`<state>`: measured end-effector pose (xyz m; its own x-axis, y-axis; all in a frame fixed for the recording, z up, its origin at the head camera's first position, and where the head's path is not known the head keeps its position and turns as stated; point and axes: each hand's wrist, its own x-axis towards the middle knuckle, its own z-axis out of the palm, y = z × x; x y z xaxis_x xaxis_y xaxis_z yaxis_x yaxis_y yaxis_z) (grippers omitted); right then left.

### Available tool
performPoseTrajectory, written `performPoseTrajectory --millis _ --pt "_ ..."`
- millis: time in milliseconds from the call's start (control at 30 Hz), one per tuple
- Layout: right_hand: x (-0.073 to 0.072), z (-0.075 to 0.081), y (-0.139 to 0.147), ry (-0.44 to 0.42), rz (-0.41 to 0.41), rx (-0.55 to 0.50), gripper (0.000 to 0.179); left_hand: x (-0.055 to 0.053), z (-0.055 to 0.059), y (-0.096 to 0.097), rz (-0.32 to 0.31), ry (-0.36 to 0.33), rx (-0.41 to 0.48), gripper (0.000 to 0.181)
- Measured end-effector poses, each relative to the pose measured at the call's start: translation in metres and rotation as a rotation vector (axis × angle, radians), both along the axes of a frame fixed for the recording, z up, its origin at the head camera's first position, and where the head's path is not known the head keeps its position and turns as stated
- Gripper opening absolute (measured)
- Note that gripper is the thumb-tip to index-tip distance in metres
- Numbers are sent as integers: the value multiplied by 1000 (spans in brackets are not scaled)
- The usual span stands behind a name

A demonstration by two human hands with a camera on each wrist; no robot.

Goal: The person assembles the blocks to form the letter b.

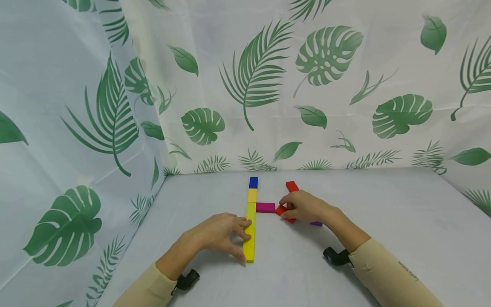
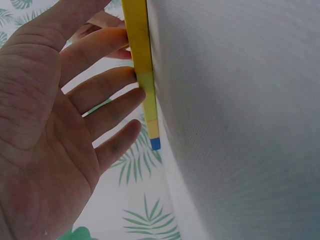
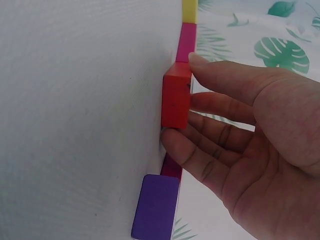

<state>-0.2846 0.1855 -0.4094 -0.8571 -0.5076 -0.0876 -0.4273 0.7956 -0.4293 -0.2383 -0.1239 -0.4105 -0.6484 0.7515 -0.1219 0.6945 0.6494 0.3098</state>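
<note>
A straight row of blocks runs away from the person: long yellow blocks [image 1: 249, 251] nearest, a shorter yellow block [image 1: 252, 195] beyond, a blue block [image 1: 253, 183] at the far end. My left hand [image 1: 220, 232] lies along the row's left side, fingers spread and fingertips at the yellow blocks. From the row a magenta block [image 1: 266, 207] reaches rightward. At its right end my right hand [image 1: 308, 206] pinches a red block [image 3: 176, 97], set at a slant, between thumb and fingers. Partly behind that hand are another red block [image 1: 292, 186] and a purple block [image 3: 156, 206].
The blocks are on a pale cloth-covered table [image 1: 399, 230]. Behind and at the sides hangs a white curtain [image 1: 264, 140] printed with green leaves. A small black camera [image 1: 188, 280] sits at the left wrist, a second camera [image 1: 335, 256] at the right.
</note>
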Motion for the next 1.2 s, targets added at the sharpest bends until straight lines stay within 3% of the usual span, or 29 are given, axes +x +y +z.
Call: performPoseTrajectory --millis 1200 --pt "0 0 1 4 -2 -23 41 1 0 0 3 17 17 67"
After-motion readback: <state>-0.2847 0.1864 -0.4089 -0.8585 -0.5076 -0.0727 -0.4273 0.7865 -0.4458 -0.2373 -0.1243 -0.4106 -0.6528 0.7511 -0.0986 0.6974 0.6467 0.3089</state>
